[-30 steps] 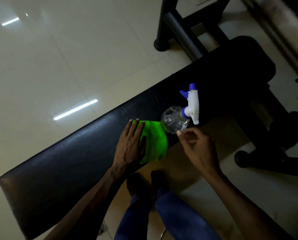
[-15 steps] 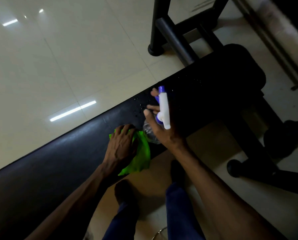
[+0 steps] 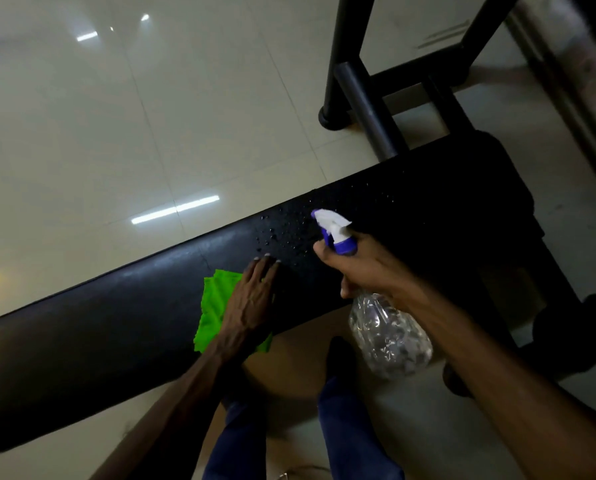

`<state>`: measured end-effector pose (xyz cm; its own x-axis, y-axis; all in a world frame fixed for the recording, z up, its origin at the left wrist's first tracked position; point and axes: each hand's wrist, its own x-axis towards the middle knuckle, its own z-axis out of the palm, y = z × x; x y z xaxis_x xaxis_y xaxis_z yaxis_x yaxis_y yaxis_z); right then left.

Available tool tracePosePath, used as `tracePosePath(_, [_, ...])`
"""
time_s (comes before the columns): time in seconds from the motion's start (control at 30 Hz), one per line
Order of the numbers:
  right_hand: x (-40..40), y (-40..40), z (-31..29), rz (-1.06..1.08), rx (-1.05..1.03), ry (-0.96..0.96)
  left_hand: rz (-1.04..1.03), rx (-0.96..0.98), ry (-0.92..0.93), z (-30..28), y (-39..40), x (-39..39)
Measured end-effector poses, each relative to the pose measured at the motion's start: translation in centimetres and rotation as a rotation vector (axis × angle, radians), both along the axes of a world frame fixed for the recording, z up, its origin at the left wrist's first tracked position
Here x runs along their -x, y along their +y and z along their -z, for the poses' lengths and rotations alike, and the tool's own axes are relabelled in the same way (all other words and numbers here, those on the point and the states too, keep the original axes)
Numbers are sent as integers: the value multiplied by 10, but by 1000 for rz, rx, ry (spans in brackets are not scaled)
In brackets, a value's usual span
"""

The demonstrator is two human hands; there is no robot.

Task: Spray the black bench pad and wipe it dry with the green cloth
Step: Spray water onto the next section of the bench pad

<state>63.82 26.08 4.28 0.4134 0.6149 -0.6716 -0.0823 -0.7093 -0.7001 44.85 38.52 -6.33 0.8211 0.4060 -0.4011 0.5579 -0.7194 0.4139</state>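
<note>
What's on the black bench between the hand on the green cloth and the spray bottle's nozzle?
In the head view, only water droplets on the black bench pad lie there.

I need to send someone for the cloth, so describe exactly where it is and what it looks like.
Find the long black bench pad running across the floor. Near its middle, at the near edge, the left hand presses flat on the cloth. It is bright green, the only vivid colour there.

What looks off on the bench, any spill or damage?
Nothing stands out. Droplets on the black bench pad lie below the spray bottle nozzle; that is spray, not spill. No tear visible.
</note>
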Motion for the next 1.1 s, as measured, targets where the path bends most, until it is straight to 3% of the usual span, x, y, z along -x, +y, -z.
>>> tracePosePath(0.13, [-15,-17,3,-141,115,-16,50,-58,189,11,-13,-10])
tracePosePath(0.33, [-31,-28,15,-140,118,-75,-101,-99,124,9,-37,-24])
tracePosePath(0.53, [-45,-46,22,-117,152,-106,5,-87,73,12,-47,-55])
tracePosePath(0.77, [-70,-79,26,-5,133,-175,110,-70,85,19,-63,-103])
tracePosePath(1.1, [-123,-134,22,364,35,-206,209,-77,40,19,-77,-156])
